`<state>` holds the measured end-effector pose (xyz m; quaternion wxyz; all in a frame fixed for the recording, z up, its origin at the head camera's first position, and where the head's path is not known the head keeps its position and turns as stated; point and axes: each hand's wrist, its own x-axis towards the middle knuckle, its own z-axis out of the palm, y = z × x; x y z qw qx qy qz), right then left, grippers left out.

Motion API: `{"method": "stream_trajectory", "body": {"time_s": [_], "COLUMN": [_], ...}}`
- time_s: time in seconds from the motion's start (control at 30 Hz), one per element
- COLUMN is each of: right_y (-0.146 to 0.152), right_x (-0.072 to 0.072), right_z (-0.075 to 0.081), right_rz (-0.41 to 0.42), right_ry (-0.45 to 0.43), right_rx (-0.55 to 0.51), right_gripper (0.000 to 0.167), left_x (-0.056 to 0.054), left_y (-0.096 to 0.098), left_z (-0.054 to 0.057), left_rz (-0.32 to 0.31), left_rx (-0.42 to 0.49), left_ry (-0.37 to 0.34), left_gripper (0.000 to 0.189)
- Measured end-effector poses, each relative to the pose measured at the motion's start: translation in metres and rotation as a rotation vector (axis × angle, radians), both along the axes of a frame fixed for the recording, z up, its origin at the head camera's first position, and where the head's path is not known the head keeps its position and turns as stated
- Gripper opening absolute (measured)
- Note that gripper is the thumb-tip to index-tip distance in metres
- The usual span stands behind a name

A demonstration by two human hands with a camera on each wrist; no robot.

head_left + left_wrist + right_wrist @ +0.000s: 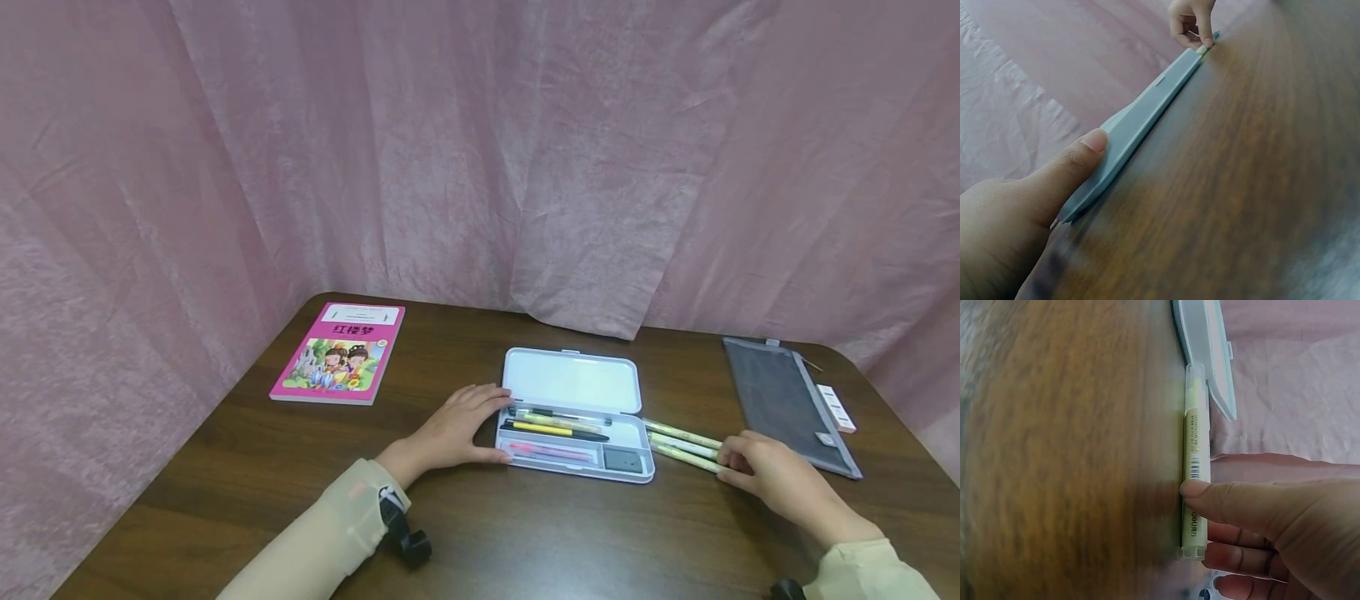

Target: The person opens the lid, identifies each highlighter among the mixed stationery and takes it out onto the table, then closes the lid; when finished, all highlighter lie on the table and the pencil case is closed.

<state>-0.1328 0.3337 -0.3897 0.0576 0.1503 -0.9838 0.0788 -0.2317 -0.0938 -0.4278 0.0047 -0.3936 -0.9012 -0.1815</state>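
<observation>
An open pale blue pencil case lies on the table, its lid folded back. My left hand grips its left end, thumb on the front edge and fingers at the hinge side. Inside lie a yellow-and-black pen, other pens, a pink stick-like item and a dark grey block. At the case's right end my right hand pinches three pale yellow-green highlighters lying side by side by their outer ends. One highlighter shows its clear cap against the case in the right wrist view.
A pink book lies at the back left of the brown table. To the right are a grey mesh zip pouch and a small white box. Pink curtains hang right behind the table.
</observation>
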Motion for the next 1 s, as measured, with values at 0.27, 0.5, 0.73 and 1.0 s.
{"method": "stream_trajectory", "body": {"time_s": [0.27, 0.5, 0.73, 1.0], "right_y": [-0.001, -0.002, -0.012, -0.031], "right_x": [0.003, 0.0, -0.006, -0.016], "right_z": [0.003, 0.01, 0.032, 0.053], "right_rz": [0.01, 0.052, 0.057, 0.065], "right_ry": [0.016, 0.071, 0.069, 0.008], "right_rx": [-0.021, -0.049, -0.048, -0.048], "right_gripper": [0.023, 0.023, 0.018, 0.013], "left_x": [0.0, 0.0, 0.0, -0.001], "left_y": [0.0, 0.0, 0.0, -0.001], "left_z": [0.0, 0.0, -0.001, -0.002], "left_rz": [0.006, 0.014, 0.007, 0.004], "left_rx": [-0.005, -0.014, -0.007, -0.007], "left_ry": [-0.016, -0.015, -0.013, -0.014], "left_gripper": [0.084, 0.084, 0.085, 0.085]}}
